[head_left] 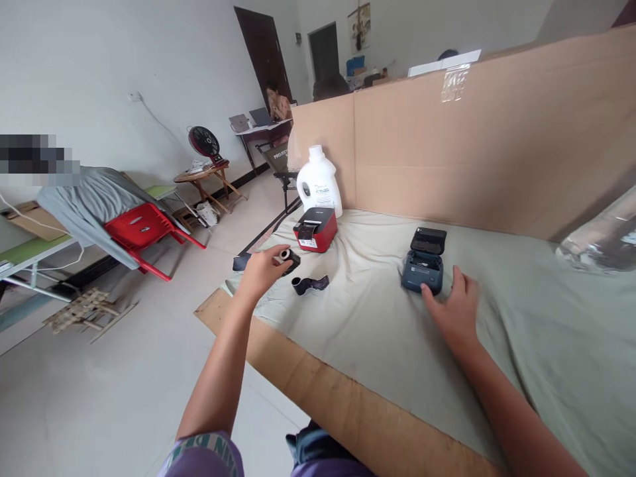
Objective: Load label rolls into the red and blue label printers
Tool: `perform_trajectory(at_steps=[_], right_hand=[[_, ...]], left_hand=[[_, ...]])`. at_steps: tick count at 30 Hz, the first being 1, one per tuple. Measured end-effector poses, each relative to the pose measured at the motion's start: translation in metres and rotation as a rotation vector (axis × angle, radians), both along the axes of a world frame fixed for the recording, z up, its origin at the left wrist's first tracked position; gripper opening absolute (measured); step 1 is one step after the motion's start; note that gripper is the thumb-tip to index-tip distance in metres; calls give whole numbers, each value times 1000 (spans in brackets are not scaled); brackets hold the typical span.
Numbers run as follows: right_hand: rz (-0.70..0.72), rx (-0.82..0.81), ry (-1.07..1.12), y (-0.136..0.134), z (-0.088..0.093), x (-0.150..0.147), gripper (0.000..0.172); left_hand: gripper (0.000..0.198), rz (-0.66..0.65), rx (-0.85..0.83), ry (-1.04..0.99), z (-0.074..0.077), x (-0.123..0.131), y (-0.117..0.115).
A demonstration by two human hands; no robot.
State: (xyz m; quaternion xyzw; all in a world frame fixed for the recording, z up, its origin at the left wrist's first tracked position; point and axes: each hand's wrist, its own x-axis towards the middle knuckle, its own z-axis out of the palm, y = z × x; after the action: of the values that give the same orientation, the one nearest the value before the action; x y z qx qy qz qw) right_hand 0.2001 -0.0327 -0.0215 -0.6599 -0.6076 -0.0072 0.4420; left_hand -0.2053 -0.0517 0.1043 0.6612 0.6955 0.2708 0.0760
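My left hand (263, 271) pinches a small black roll (291, 260) with a pale core, held up over the left part of the cloth. Below it on the cloth lies another black roll (299, 285), a strip of it trailing off to the right. A small dark blue label printer (421, 273) sits to the right with its lid raised and its inside showing. Beside that printer is my right hand (457, 315), fingers apart and holding nothing. Its thumb is at the printer's front edge; whether it touches, I cannot tell.
A red and black label printer (317, 230) and a white jug (318, 180) stand at the back left of the cloth-covered table (358, 318). Behind runs a tall cardboard sheet (422, 146). Clear plastic wrap (603, 235) lies at right. Two people sit farther off.
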Motion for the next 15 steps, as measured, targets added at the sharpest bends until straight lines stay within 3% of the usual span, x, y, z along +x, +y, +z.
perform_trajectory(at_steps=[2,3,6,8,11,15], right_hand=[[112,72,103,-5,30,-9,60],[235,30,168,-8,46,-13,50],[597,-268,409,-12,85,-20,39],[715,-371,490,-10,96,-15,37],[707,-370,518,0,94,8,39],[571,-318,384,30,82,38,35]], left_hand=[[48,-196,61,-273,3,41,1],[49,-317,60,-413,0,66,3],[47,-662,-82,-731,-23,145,14],[50,-797,-155,-921,-44,190,25],[65,-779,-177,-1222,-72,234,42],[87,-536,-231,-1361,-98,257,47]])
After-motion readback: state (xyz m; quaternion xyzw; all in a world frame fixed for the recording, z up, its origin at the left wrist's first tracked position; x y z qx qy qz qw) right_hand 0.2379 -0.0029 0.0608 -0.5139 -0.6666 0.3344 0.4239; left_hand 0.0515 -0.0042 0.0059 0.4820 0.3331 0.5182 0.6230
